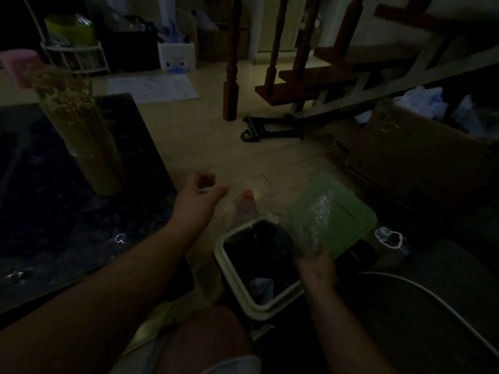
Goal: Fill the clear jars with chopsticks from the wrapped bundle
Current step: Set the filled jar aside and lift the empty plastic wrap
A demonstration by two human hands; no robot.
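Dim light lies over a pale floor (189, 147), with a dark table (54, 211) on the left and a stair post (231, 90) further back. The right hand (316, 261) grips a crumpled clear wrapper (317, 214) and holds it over the open waste bin (229, 265), whose green lid (348, 209) stands tipped up behind. The left hand (199, 193) reaches forward with its fingers loosely curled and holds nothing.

Well apart from both hands, one tall clear jar (89, 147) stands on the table, packed with chopsticks (64, 90) whose tips rise above its rim. I judge that jar filled and the bundle unwrapped, with the wrapper about to be discarded. Whether other jars are left to fill cannot be told in this dimness.

A bottle with a red cap (247, 201) stands just beyond the bin, and a cardboard box (405, 157) lies further right. Bare floor opens ahead of the left hand, but the table edge runs close beside that forearm.
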